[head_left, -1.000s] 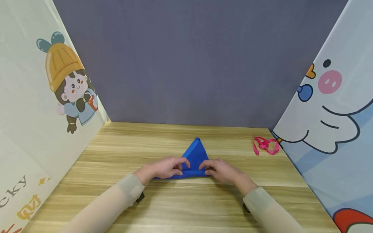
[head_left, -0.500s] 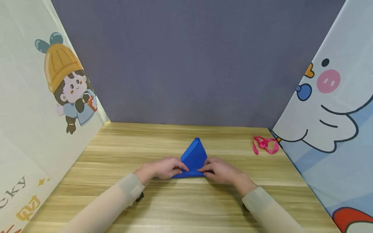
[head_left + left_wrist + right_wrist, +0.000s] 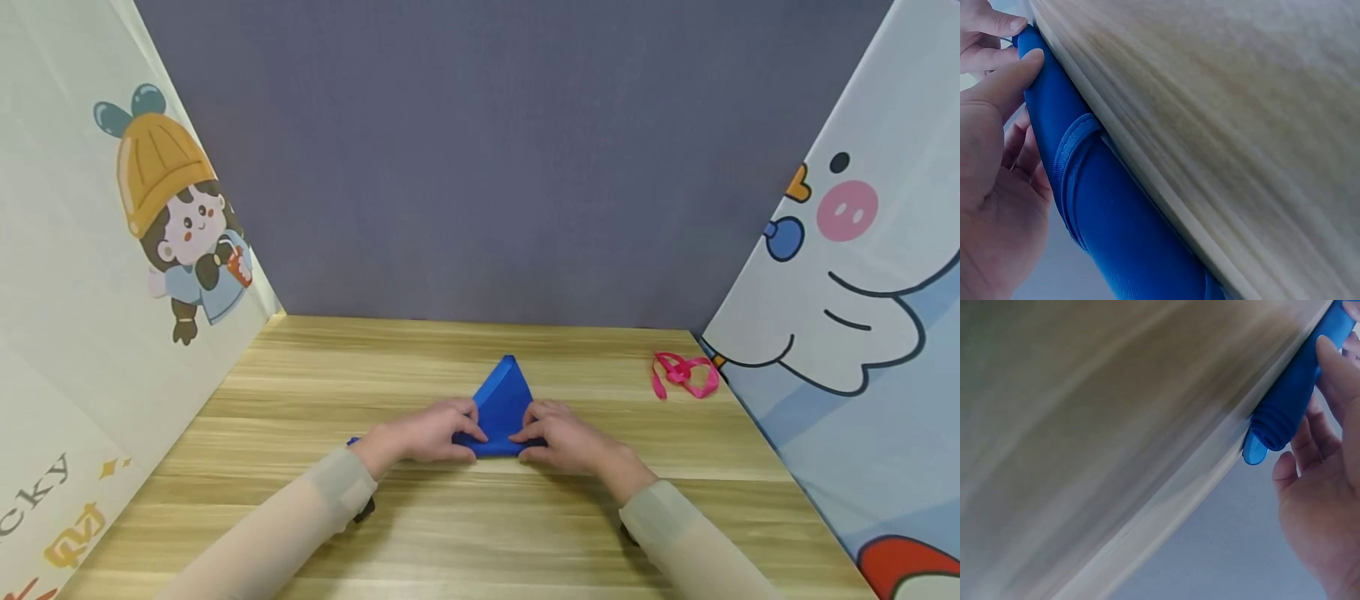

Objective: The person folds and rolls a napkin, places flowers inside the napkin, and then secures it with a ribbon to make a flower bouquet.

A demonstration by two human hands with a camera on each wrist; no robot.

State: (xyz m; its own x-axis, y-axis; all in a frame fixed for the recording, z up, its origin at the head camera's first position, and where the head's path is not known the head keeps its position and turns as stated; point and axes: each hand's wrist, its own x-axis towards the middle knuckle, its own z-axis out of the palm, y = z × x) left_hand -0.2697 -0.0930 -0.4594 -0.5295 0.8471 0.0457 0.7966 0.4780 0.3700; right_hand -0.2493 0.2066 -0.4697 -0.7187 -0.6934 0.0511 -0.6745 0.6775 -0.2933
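A blue cloth (image 3: 504,402) lies on the table, its far part tapering to a point and its near edge rolled into a tube. My left hand (image 3: 435,430) grips the left part of the roll, fingers bent over the top and thumb at the near side. Opposite it, my right hand (image 3: 566,435) holds the right part the same way. In the left wrist view the rolled cloth (image 3: 1129,219) shows stitched hems, with the left thumb pressed on it. Spiral layers show at the roll's end (image 3: 1272,428) in the right wrist view. A blue tip (image 3: 354,440) pokes out behind the left wrist.
A pink ribbon (image 3: 682,373) lies loosely looped at the table's back right. The wood-grained table (image 3: 480,533) meets a grey panel (image 3: 480,167) at the back. Printed cartoon panels stand at the left (image 3: 67,275) and right (image 3: 885,350).
The fingers of both hands have reached down over the cloth and now press close to the roll. The left hand has shifted slightly right, and the blue tip behind its wrist has come into view.
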